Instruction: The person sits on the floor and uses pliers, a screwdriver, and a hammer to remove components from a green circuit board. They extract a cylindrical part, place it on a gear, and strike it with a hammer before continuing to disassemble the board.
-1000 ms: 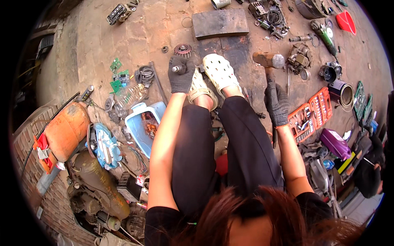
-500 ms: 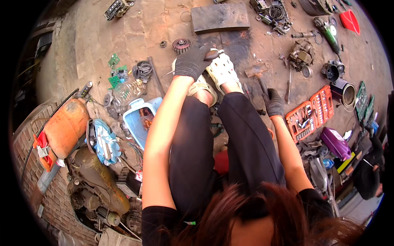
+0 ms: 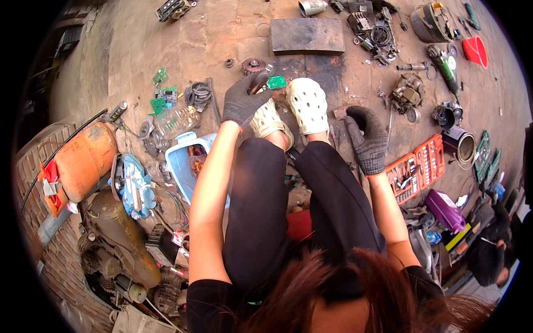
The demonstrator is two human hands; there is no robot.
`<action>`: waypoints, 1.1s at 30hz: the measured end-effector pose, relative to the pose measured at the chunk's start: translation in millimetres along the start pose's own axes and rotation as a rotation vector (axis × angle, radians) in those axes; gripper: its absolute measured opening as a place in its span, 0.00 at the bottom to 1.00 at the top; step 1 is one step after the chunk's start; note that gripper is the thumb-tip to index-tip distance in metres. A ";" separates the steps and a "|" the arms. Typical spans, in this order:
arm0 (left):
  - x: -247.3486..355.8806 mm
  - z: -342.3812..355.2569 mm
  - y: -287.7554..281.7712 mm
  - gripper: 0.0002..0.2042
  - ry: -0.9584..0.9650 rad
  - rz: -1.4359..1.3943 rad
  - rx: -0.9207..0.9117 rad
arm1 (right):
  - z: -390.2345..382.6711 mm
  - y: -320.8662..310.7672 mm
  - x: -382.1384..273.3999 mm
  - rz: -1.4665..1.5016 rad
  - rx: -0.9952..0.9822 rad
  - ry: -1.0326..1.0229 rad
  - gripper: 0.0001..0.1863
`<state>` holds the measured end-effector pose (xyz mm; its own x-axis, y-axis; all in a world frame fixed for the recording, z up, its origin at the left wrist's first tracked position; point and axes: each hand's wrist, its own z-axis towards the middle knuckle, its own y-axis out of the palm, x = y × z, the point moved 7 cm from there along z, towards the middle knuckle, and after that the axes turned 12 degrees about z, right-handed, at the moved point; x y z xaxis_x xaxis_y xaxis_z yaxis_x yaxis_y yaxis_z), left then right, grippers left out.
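Dark grey knitted gloves (image 3: 236, 111) are worn on the left hand (image 3: 244, 100) and the right hand (image 3: 367, 140). A slim tool with a dark brown handle and a bright metal end (image 3: 258, 83) is gripped in the closed left hand, nearer the body than the grey rectangular metal block (image 3: 307, 36) and off its left side. Just beside the tool, below the left part of the block, a small green circuit board (image 3: 276, 82) is seen; whether it is touched by the left fingers cannot be told.

The right hand is held half curled, below and to the right of the block, with a gap left between thumb and fingers. By its fingertips a rust-brown hammer (image 3: 339, 113) is partly hidden, and whether its handle is gripped cannot be told.

Cream perforated clogs (image 3: 308, 102) are worn on the feet, below the block. At the block's lower left, a reddish-brown toothed metal wheel (image 3: 253, 66) is laid on the ground. Well below and to the right of the block, an orange tool case (image 3: 428, 158) is left open; well below and to its left, a light blue plastic tub (image 3: 180, 166) is placed.
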<state>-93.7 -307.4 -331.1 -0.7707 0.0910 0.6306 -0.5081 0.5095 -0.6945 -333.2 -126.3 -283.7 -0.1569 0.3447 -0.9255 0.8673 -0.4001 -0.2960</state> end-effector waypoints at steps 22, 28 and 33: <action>82.3 -78.0 -64.6 0.30 0.420 -0.705 0.123 | 16.7 94.1 -119.6 0.257 -0.589 -0.250 0.30; 73.5 -82.5 -59.8 0.31 0.337 -0.758 0.121 | 16.5 101.3 -114.5 0.280 -0.624 -0.232 0.29; 73.9 -83.9 -64.0 0.32 0.351 -0.628 0.156 | 13.9 98.4 -108.7 0.277 -0.619 -0.198 0.29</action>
<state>-85.9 -261.5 -210.9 -0.1614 0.1035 0.9814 -0.8822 0.4306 -0.1905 -237.3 -214.9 -215.5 0.0769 0.1154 -0.9903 0.9878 0.1259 0.0913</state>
